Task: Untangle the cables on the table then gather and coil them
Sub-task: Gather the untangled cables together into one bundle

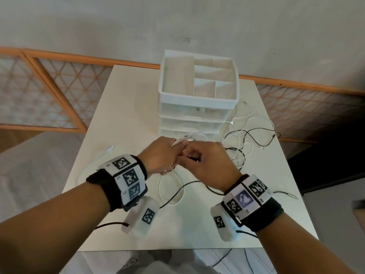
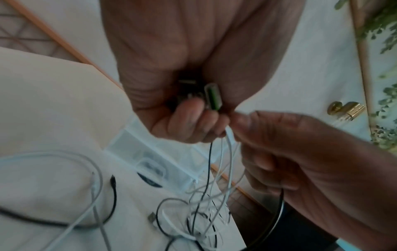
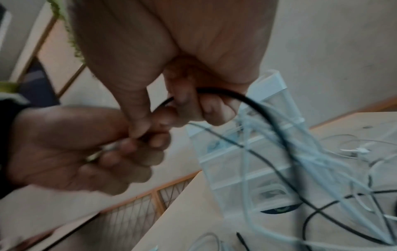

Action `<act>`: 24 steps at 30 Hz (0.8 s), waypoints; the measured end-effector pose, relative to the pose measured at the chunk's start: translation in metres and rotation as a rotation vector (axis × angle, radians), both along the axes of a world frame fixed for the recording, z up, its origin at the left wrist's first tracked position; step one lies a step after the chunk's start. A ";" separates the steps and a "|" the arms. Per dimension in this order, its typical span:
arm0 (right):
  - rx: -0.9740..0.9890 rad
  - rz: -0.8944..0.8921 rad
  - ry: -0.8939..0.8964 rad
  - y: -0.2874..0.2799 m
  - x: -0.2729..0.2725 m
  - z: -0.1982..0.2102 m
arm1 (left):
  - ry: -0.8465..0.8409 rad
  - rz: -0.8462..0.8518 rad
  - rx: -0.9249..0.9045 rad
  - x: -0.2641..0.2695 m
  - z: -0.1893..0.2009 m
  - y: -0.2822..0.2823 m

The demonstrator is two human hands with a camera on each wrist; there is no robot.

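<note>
Both my hands meet above the table's middle, fingers curled. My left hand [image 1: 160, 155] grips a bundle of white cables [image 2: 229, 152] and a black cable [image 2: 209, 163], with a green-tipped plug [image 2: 212, 96] poking from the fist. My right hand [image 1: 207, 165] touches it, thumb and fingers pinching the white cables while a black strand [image 3: 247, 100] loops over its curled fingers. From the hands the cables hang to a tangled heap [image 1: 246, 143] on the table [image 1: 122, 107], right of a white drawer box [image 1: 197, 95]. One white cable [image 1: 98, 157] lies left.
</note>
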State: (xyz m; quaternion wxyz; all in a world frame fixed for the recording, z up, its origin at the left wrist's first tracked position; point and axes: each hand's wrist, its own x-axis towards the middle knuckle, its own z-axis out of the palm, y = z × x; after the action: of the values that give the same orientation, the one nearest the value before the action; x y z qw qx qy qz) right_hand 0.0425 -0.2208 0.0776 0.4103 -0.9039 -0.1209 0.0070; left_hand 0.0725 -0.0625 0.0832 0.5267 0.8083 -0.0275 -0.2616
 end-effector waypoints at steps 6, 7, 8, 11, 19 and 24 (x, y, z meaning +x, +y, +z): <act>-0.334 -0.255 0.279 -0.079 0.020 -0.030 | 0.123 0.072 -0.275 0.022 0.037 0.047; -0.487 -0.245 0.381 -0.087 0.020 -0.035 | 0.097 0.067 -0.302 0.024 0.043 0.051; -0.594 -0.241 0.471 -0.091 0.020 -0.037 | 0.062 0.077 -0.294 0.026 0.047 0.054; -0.452 -0.354 0.454 -0.096 0.035 -0.018 | -0.048 0.184 -0.132 0.031 0.041 0.051; -0.405 -0.579 0.017 -0.124 0.068 0.035 | 0.129 0.628 -0.235 0.044 0.028 0.056; -0.340 -0.678 0.356 -0.131 0.063 0.012 | 0.200 0.525 -0.314 0.051 0.030 0.058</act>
State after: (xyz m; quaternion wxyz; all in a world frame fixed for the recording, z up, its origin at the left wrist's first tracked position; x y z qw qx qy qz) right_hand 0.1059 -0.3518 0.0892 0.2489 -0.9320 0.2593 0.0477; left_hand 0.1231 -0.0045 0.1137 0.6945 0.6671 0.1940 -0.1871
